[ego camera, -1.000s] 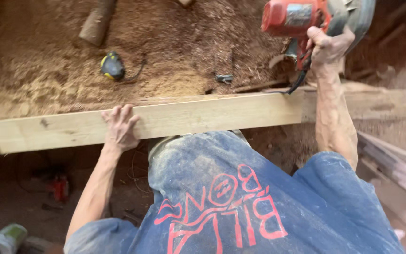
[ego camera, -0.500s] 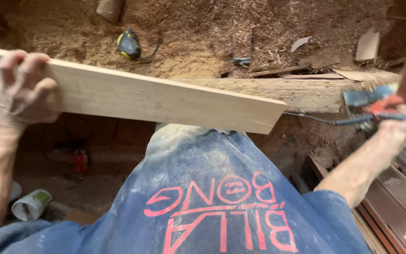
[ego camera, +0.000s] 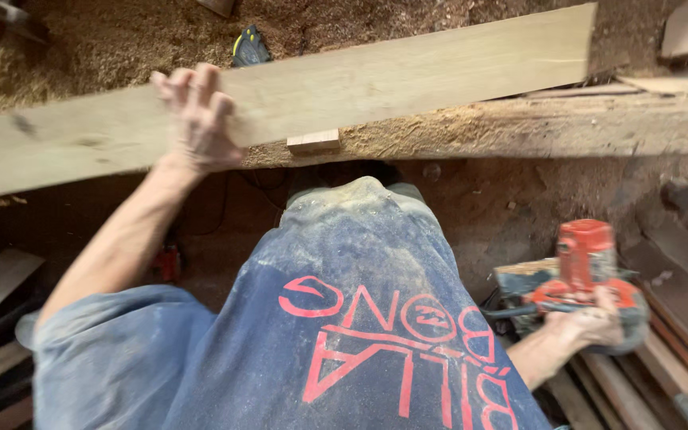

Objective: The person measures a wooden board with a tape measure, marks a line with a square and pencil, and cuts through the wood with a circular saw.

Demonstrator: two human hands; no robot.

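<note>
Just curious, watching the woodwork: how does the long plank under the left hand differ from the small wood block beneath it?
The plank is long, spanning the view and tilted; the block is short and lies level. The left hand grips the plank; nothing touches the block. Both are pale bare wood.

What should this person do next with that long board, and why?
Probably lower the board flat onto the sawdust-covered bench. The left hand alone grips it, and it sits tilted, one end high, over a small wood block. The right hand holds the red power saw low beside the body.
</note>
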